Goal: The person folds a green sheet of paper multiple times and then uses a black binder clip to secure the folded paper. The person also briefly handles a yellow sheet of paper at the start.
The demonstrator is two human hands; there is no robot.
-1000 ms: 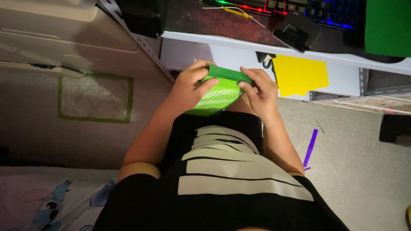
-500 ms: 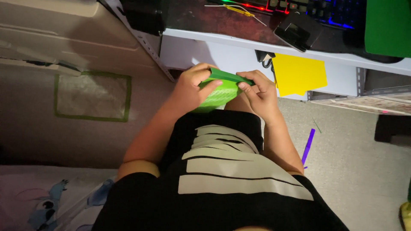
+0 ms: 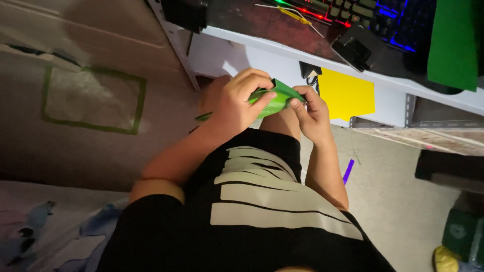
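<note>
Green paper (image 3: 275, 100), wider and rounder a second ago, now looks folded narrower; left hand (image 3: 237, 103) clamps its near end, right hand (image 3: 310, 108) pinches the far edge.

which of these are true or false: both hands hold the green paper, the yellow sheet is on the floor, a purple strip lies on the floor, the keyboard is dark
1. Both hands hold the green paper. True: left hand, right hand.
2. The yellow sheet lies on the floor. False: it hangs on the desk front.
3. A purple strip lies on the floor. True.
4. The keyboard is dark. False: its keys glow red and blue.
</note>
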